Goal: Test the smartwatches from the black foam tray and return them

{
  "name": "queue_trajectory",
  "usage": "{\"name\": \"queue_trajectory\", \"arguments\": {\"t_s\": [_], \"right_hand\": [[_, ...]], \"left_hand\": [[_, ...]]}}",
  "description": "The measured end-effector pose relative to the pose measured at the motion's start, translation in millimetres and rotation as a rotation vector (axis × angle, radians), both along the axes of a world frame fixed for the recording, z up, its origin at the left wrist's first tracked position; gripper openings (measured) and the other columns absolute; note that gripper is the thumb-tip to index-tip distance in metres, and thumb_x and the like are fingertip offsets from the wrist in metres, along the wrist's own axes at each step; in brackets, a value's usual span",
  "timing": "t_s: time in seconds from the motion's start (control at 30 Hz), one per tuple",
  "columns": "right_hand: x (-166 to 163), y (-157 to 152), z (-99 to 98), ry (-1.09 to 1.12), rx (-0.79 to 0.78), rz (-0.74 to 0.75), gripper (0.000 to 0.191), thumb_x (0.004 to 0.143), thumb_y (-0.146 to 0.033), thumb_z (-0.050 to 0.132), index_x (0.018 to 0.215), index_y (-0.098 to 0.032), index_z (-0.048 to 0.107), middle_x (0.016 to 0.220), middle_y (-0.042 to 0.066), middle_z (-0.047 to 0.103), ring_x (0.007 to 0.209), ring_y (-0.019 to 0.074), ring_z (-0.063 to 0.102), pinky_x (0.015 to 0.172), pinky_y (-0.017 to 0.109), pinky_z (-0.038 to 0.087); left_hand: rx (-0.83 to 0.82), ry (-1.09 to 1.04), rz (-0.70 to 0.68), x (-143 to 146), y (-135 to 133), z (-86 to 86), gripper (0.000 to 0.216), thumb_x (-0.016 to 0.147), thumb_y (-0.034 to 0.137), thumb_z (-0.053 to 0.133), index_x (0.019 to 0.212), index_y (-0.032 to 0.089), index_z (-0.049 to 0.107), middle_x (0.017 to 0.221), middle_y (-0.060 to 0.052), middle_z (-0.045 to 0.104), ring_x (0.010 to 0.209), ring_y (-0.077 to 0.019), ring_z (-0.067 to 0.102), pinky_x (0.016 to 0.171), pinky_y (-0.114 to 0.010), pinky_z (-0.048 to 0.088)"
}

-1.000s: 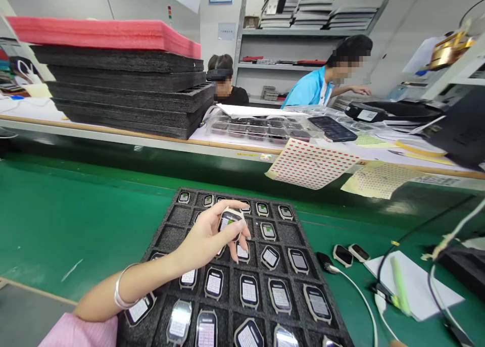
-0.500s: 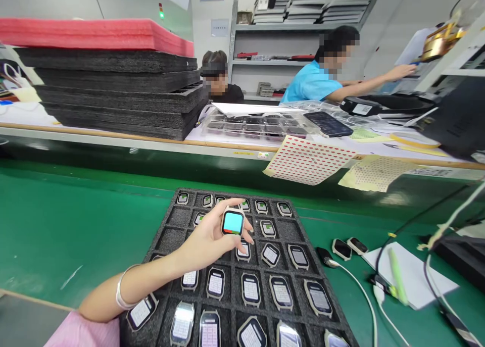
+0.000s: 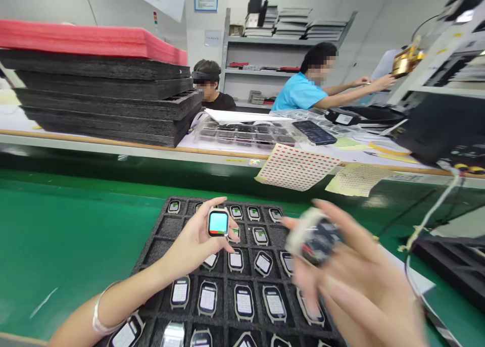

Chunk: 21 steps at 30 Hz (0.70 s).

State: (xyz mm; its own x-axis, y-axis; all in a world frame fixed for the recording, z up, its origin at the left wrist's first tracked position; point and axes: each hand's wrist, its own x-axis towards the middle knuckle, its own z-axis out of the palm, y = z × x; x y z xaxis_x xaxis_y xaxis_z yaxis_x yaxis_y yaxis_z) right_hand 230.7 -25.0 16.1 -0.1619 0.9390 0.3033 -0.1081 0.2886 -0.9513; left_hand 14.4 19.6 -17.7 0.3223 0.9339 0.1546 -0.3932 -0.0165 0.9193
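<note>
My left hand holds a small smartwatch body above a black foam tray; its screen glows cyan with a red strip at the bottom. The tray's pockets hold several watch bodies with lit white screens. My right hand is blurred at the lower right and grips a second watch body with a dark face and pale case, over the tray's right side.
The tray lies on a green conveyor belt. Behind it, a bench carries a stack of black foam trays topped with red foam, clear plastic trays and sticker sheets. Two people work beyond. Cables hang at right.
My right hand has come into view from the lower right with a dark-faced watch body. The watch in my left hand changed from a white grid screen to cyan and stayed raised.
</note>
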Motion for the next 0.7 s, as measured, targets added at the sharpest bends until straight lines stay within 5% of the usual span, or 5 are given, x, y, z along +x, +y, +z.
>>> {"name": "queue_trajectory", "arguments": {"t_s": [0.1,0.27,0.7], "right_hand": [[-16.3,30.0,-2.9,0.077,-0.04,0.092,0.052,0.084,-0.025,0.067,0.132,-0.028,0.047,0.106,0.012,0.065,0.056,0.0147,0.059,0.038,0.025,0.048],[-24.9,53.8,-20.8,0.039,-0.096,0.209,0.053,0.083,-0.02,0.066,0.133,-0.024,0.048,0.095,0.009,0.066,0.065,0.016,0.061,0.045,0.024,0.051],[-25.0,53.6,-30.7,-0.078,-0.104,0.078,0.027,0.084,-0.026,0.065,0.111,-0.02,0.065,0.073,0.002,0.063,0.046,0.0096,0.054,0.039,0.02,0.041]], "left_hand": [[-0.001,0.017,0.043,-3.2,1.9,2.5,0.06,0.075,0.011,0.065,0.13,0.022,0.041,0.1,-0.007,0.061,0.083,-0.0178,0.061,0.069,-0.03,0.055],[0.021,0.041,0.067,-7.2,6.5,6.1,0.059,0.077,0.008,0.063,0.13,0.021,0.041,0.101,-0.006,0.06,0.083,-0.0163,0.061,0.072,-0.028,0.055],[0.04,0.05,0.025,-5.5,0.7,3.2,0.056,0.077,0.01,0.063,0.129,0.02,0.043,0.101,-0.007,0.06,0.085,-0.0179,0.062,0.071,-0.028,0.056]]}}
